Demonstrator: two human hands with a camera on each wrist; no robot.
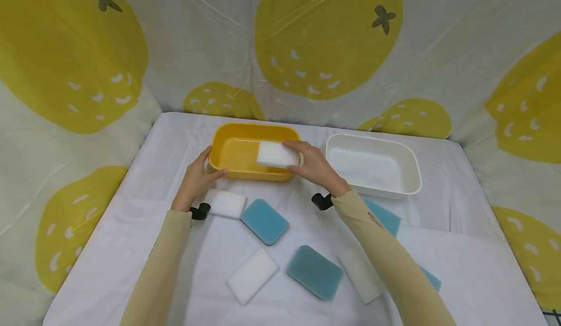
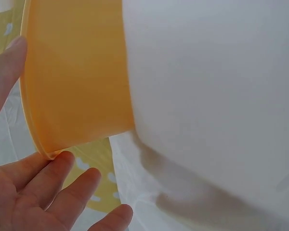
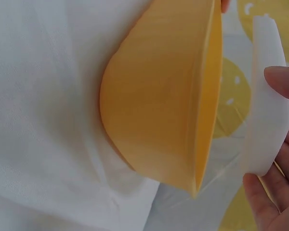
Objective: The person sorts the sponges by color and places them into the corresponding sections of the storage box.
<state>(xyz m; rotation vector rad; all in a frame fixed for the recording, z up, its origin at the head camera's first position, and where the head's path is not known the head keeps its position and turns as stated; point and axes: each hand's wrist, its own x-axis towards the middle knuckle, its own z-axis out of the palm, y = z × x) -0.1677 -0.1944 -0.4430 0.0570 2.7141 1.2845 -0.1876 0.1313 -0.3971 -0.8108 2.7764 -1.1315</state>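
Note:
My right hand (image 1: 316, 166) holds a white block-shaped sponge (image 1: 275, 154), thumb on one side and fingers on the other. It is over the right end of a yellow basin (image 1: 234, 149); in the right wrist view the sponge (image 3: 266, 106) is above the rim. My left hand (image 1: 196, 180) spans the basin's left front corner from outside, with its thumb at the front rim and fingertips at the left end. These fingers (image 2: 77, 192) are extended and loosely spread, touching the rim. Beside the left wrist lies another white sponge (image 1: 226, 204).
A white basin (image 1: 372, 163) stands right of the yellow one. Nearer on the white cloth lie a blue sponge (image 1: 265, 222), another blue sponge (image 1: 314, 272) and a white sponge (image 1: 252, 276). My right sleeve partly covers a white sponge (image 1: 361, 275) and a blue sponge (image 1: 385, 216).

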